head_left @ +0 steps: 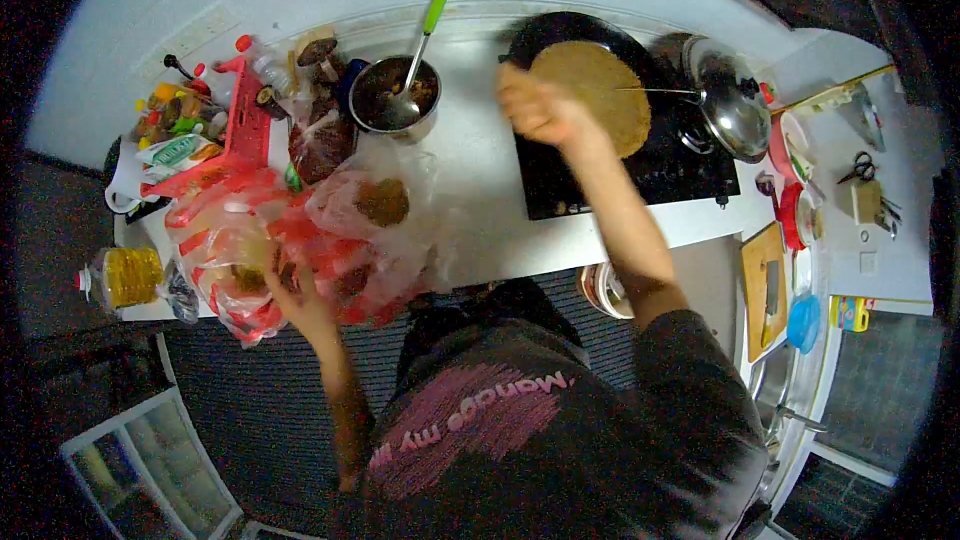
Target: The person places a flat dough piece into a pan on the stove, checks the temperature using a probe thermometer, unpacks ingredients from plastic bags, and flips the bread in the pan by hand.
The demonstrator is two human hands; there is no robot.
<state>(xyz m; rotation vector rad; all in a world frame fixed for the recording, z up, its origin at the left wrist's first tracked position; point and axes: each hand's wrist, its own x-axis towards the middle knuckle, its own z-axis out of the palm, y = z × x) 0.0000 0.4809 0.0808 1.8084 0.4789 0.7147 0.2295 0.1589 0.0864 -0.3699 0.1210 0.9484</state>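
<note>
My right hand (537, 108) is closed above the left edge of a black pan; it is blurred, and what it holds, if anything, cannot be made out. In the pan (520, 38) lies a round, flat brown pancake (598, 90). A thin metal utensil (672, 94) reaches over the pancake from the right. My left hand (298, 292) has its fingers apart at the clear and red plastic bags (225, 250) on the left side of the counter. Yellowish contents show through the plastic near its fingertips. Another clear bag with brown contents (383, 202) lies beyond it.
A metal pot (430, 118) with a green-handled ladle (435, 12) stands behind the bags. Farther left are a red basket (247, 125) and an oil bottle (128, 277). A glass lid (728, 105), red bowls (790, 145) and a cutting board (764, 290) are at the right.
</note>
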